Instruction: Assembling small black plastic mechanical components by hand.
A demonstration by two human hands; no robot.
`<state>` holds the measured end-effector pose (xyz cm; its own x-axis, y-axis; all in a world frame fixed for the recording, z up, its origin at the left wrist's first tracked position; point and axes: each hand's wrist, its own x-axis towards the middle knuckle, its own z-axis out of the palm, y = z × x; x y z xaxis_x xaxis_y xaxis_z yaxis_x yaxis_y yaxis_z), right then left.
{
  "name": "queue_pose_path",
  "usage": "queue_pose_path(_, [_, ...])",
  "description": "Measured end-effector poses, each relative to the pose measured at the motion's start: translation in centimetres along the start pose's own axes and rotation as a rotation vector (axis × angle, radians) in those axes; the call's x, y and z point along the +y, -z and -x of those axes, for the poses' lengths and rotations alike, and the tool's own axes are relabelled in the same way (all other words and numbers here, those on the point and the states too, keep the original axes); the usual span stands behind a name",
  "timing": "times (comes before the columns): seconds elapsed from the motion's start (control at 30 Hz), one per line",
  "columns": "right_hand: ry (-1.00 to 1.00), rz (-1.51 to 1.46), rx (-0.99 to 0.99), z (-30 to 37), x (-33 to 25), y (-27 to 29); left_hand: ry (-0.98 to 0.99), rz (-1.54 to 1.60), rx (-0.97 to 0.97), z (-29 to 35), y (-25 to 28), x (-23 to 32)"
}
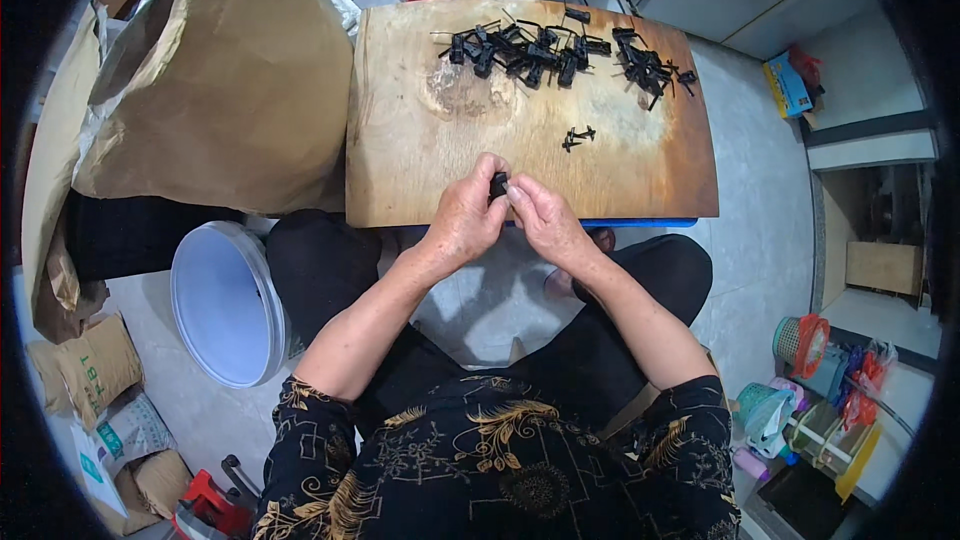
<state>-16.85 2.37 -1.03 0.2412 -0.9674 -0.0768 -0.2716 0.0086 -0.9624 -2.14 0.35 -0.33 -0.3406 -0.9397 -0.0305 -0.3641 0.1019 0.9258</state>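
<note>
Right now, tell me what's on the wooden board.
A large heap of black parts, a smaller heap to its right, and a few small black pieces lying apart. What lies beneath the heaps is covered.

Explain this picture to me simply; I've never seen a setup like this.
There is no machine here: a person works with two bare hands. The picture comes from a wide, round-looking camera on the person's head, pointing down, so straight edges bend near its rim.

On the wooden board lie a big pile of black parts, a smaller pile to its right, and a few tiny pieces nearer the person. The left hand holds a small black part, and the right hand has its fingertips at it. A white bucket stands on the floor at left.
</note>
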Motion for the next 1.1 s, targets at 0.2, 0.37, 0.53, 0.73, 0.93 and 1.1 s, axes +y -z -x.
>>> queue_pose_path(0.2, [0.049,0.022,0.056,-0.8,0.3,-0.2,-0.099,-0.122,0.105,-0.3,-0.1,-0.4])
queue_pose_path(0.37, [0.079,-0.086,0.105,-0.7,-1.1,0.4,0.096,0.554,0.091,-0.8,0.6,0.6])
queue_pose_path(0.53, [-0.105,-0.366,0.014,0.0,-1.1,1.6,0.245,1.120,-0.080,-0.2,2.7,1.2])
queue_pose_path(0.73, [-0.092,-0.463,0.004,0.8,-2.6,1.7,0.288,1.083,-0.200,0.4,2.0,1.0])
queue_pose_path(0.93, [-0.163,-0.597,-0.139,1.0,-1.8,2.4,0.203,1.070,-0.523,1.0,2.2,0.7])
queue_pose_path(1.1, [-0.176,-0.532,-0.158,1.1,-0.5,2.6,0.244,0.995,-0.522,1.1,1.6,1.4])
